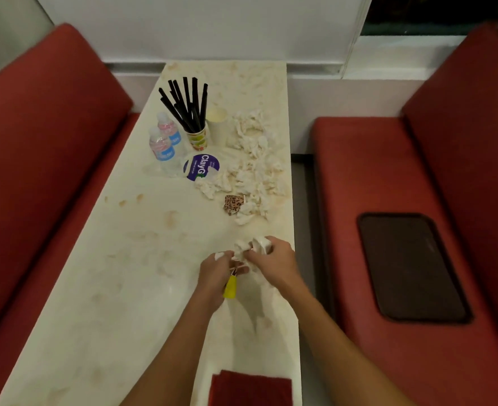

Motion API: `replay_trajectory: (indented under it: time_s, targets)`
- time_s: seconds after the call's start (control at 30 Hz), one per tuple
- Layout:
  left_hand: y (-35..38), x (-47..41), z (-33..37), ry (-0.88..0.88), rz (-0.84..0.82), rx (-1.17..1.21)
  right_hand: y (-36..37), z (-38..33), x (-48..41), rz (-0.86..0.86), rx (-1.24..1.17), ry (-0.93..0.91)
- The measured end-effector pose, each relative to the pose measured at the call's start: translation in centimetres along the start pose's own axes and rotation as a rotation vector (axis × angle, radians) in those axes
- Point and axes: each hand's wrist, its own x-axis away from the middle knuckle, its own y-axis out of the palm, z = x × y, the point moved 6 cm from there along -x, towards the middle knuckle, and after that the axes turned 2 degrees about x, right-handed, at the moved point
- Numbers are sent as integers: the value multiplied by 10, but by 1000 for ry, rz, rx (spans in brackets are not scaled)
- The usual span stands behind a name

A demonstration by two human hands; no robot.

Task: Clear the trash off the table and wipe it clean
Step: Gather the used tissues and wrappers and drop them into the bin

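A long cream table (118,288) carries brownish stains. My left hand (214,276) grips a white plastic bag (253,297) with a yellow item (230,287) at its mouth. My right hand (274,260) is closed on crumpled white tissue (255,244) at the bag's opening. Further back lies a heap of crumpled tissues (250,168) along the right side. A spotted brown wrapper (233,204) sits at the heap's near end. A purple-and-white lid (201,167) lies beside the heap.
Two small water bottles (164,145), a paper cup of black straws (196,136) and a plain white cup (217,124) stand mid-table. A red cloth (250,388) lies at the near edge. Red bench seats flank the table; a dark tray (411,268) rests on the right seat.
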Motion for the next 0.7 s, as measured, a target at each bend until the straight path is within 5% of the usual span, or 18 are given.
replay_trajectory:
  time_s: [0.27, 0.7]
  targets:
    - [-26, 44, -21, -31, -130, 179, 43, -4, 73, -61, 75, -107]
    - [-196, 141, -98, -2, -147, 242, 147, 18, 253, -449, -124, -100]
